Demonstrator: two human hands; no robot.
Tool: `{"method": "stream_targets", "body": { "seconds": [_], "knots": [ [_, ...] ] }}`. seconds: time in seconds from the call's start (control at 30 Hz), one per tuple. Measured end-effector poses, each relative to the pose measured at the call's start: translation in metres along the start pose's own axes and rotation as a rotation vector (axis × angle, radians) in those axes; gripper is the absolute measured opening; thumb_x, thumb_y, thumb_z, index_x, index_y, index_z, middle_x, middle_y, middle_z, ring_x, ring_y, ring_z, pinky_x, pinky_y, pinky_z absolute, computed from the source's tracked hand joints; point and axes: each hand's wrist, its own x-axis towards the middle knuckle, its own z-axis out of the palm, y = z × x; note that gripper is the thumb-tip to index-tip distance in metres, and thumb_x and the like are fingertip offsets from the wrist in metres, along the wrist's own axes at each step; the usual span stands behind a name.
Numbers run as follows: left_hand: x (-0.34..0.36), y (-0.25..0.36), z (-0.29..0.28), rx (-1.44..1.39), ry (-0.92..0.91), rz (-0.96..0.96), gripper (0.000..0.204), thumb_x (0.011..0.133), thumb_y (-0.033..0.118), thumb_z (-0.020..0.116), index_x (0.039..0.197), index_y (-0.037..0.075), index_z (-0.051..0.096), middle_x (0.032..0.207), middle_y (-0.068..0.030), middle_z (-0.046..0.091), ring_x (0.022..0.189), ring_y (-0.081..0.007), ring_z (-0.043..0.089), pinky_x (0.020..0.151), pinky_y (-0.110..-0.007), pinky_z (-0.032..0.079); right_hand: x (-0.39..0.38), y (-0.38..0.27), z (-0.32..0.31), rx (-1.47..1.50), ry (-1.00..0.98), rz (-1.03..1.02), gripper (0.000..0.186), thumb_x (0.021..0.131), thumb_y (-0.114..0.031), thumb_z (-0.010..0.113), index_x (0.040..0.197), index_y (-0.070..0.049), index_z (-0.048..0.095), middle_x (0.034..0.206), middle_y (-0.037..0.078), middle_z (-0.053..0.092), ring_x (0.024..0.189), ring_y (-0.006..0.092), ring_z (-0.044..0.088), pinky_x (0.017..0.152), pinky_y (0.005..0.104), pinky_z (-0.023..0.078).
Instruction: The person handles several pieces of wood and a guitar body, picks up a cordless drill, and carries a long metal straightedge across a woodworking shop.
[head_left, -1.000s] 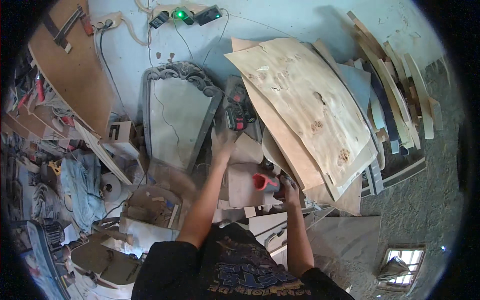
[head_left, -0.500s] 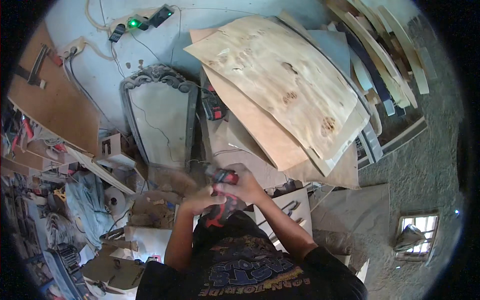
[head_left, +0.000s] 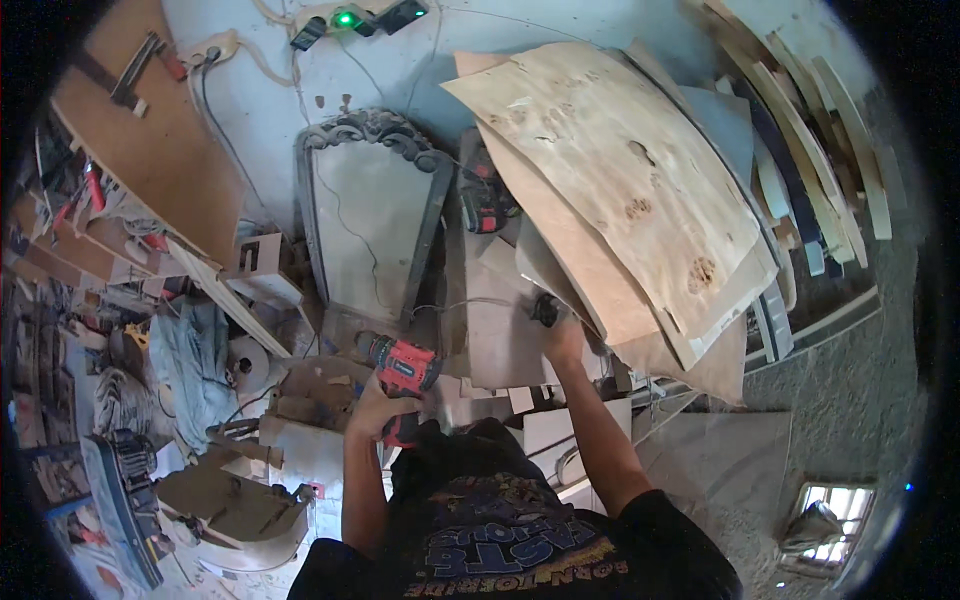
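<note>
Drill point(head_left: 403, 362), red and black, is now in our left hand point(head_left: 372, 408) alone, low in front of us and to the left of our shirt point(head_left: 490, 530), with its chuck pointing up and leftward. A moment earlier both our hands meet on it at our waist; now they are well apart. Our left fingers are wrapped around its handle, so one hand bears the tool and our right hand point(head_left: 565, 340) is free for the surface point(head_left: 495, 345). There it reaches over the near part, at a small dark object point(head_left: 545, 310) just beside the lower edge of the stacked veneer sheets point(head_left: 620, 170). Our right fingers are partly hidden and the object is small, so we cannot fairly tell whether they clamp it or only touch it. Farther back, a red-and-black battery tool point(head_left: 485, 212) rests between those sheets and the carved mirror frame point(head_left: 425, 240).
</note>
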Motion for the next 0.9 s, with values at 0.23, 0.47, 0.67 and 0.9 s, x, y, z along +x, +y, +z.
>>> {"method": "stream_targets", "body": {
  "seconds": [0.23, 0.47, 0.67, 0.9],
  "knots": [
    [-0.019, -0.004, -0.011, -0.135, 0.125, 0.02, 0.059, 0.059, -0.005, 0.075, 0.113, 0.006, 0.054, 0.091, -0.0052, 0.064, 0.08, -0.0174, 0.064, 0.072, -0.034, 0.053, 0.008, -0.095, -0.015, 0.625, -0.16, 0.277, 0.036, 0.081, -0.019, 0.069, 0.109, -0.002, 0.054, 0.083, 0.005, 0.064, 0.067, 0.01, 0.058, 0.053, 0.0242, 0.049],
    [-0.04, -0.03, -0.018, -0.221, 0.168, 0.072, 0.054, 0.06, -0.002, 0.075, 0.11, 0.004, 0.056, 0.088, -0.0067, 0.066, 0.077, -0.0193, 0.066, 0.072, -0.034, 0.055, 0.119, -0.079, 0.044, 0.572, -0.059, 0.257, 0.036, 0.083, -0.023, 0.064, 0.111, -0.001, 0.055, 0.093, 0.007, 0.061, 0.079, 0.0136, 0.057, 0.071, 0.0279, 0.049],
    [-0.069, -0.042, -0.021, -0.255, 0.257, 0.063, 0.063, 0.058, -0.006, 0.076, 0.116, 0.004, 0.052, 0.088, -0.0082, 0.065, 0.076, -0.0198, 0.066, 0.07, -0.035, 0.056, 0.171, -0.121, 0.04, 0.357, 0.177, 0.131, 0.048, 0.077, -0.025, 0.066, 0.115, 0.003, 0.056, 0.109, 0.016, 0.063, 0.102, 0.0269, 0.059, 0.092, 0.0371, 0.043],
    [-0.091, -0.047, -0.027, -0.27, 0.278, 0.171, 0.058, 0.063, -0.004, 0.075, 0.116, 0.002, 0.052, 0.089, -0.0092, 0.065, 0.076, -0.0194, 0.066, 0.071, -0.035, 0.057, 0.206, -0.12, 0.057, -0.2, 0.063, -0.034, 0.043, 0.079, -0.027, 0.067, 0.114, -0.003, 0.062, 0.112, 0.021, 0.065, 0.105, 0.0354, 0.061, 0.093, 0.0439, 0.046]
  ]
}}
